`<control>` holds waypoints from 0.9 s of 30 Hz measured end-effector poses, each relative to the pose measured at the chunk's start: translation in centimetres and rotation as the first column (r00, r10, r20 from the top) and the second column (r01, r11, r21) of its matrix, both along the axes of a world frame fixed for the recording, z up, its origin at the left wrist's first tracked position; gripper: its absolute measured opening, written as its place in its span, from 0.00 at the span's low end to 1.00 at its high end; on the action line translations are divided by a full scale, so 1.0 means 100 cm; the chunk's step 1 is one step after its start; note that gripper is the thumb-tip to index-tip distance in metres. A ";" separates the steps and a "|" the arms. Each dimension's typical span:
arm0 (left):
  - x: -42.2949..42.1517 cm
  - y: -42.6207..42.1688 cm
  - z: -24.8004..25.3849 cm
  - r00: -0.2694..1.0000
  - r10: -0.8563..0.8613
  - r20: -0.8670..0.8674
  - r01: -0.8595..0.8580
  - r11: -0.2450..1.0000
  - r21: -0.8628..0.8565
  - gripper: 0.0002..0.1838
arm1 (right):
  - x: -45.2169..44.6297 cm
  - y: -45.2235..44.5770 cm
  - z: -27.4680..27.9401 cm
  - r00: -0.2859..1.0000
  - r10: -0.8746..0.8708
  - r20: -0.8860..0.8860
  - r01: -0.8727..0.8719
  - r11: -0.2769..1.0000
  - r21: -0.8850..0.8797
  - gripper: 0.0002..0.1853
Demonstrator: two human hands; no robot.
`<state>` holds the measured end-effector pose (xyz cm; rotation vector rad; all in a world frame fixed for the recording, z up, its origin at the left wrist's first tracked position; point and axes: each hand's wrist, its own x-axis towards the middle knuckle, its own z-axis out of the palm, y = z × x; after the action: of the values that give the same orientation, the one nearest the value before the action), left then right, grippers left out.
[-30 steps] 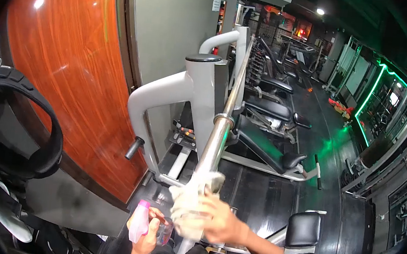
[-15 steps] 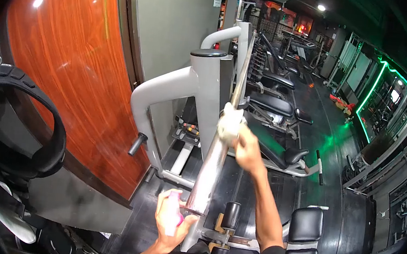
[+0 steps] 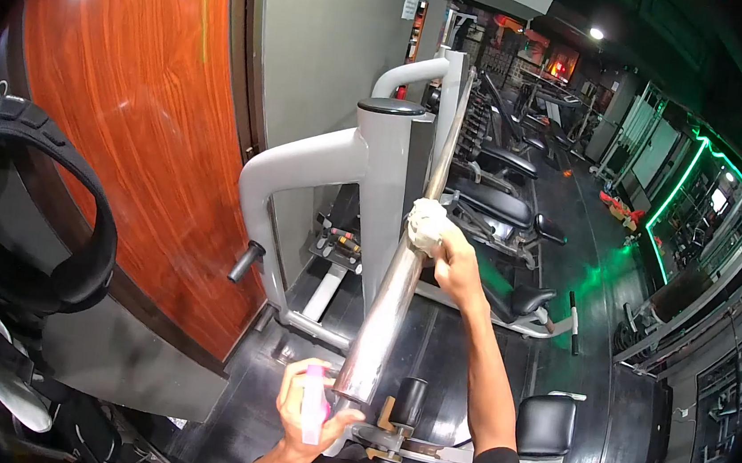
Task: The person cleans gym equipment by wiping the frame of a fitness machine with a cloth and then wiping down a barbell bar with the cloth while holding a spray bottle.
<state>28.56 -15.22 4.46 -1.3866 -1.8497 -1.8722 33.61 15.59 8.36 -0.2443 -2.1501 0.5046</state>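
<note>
My right hand [image 3: 457,262] is closed on a pale crumpled cloth [image 3: 427,225], which presses against the barbell [image 3: 382,322] near the collar end of its thick sleeve. The metal bar runs away from me past a grey upright. Close to the sleeve's near end, my left hand [image 3: 305,408] is wrapped round a spray bottle with a pink and white head [image 3: 313,404]. The lower part of the bottle is hidden.
The grey rack frame [image 3: 381,188] with a curved arm and a black peg [image 3: 247,261] stands left of the bar. Padded benches [image 3: 492,202] line the right side. A black looped strap [image 3: 102,241] hangs at the far left, before a wooden panel [image 3: 132,119].
My right hand has moved the cloth up and away along the bar from its near end. My left hand with the bottle has shifted right, beside the sleeve's end.
</note>
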 end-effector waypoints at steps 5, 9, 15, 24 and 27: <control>0.007 0.010 0.010 0.998 0.045 -0.054 -0.047 0.997 -0.053 0.28 | 0.000 -0.010 -0.005 0.999 -0.032 -0.017 0.031 0.997 -0.070 0.20; 0.006 0.014 0.015 0.985 0.070 -0.155 -0.074 0.997 -0.019 0.25 | 0.002 -0.006 -0.005 0.994 0.076 -0.081 -0.094 0.964 -0.249 0.16; -0.002 0.002 0.024 0.893 -0.061 -0.446 -0.006 0.989 -0.147 0.17 | 0.014 -0.005 0.002 0.974 0.000 -0.225 -0.104 0.887 -0.450 0.15; -0.013 -0.005 0.026 0.927 -0.116 -0.355 0.082 0.991 -0.109 0.17 | -0.006 -0.020 0.023 0.995 0.063 0.074 -0.081 0.957 0.279 0.20; -0.015 -0.020 0.003 0.884 -0.281 0.373 0.270 0.959 0.084 0.19 | 0.016 -0.069 0.025 0.981 0.076 0.178 -0.098 0.988 0.117 0.18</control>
<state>27.10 -17.25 4.78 -1.4174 -1.8496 -2.4565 35.19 8.70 10.83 -0.1275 -2.3604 0.4083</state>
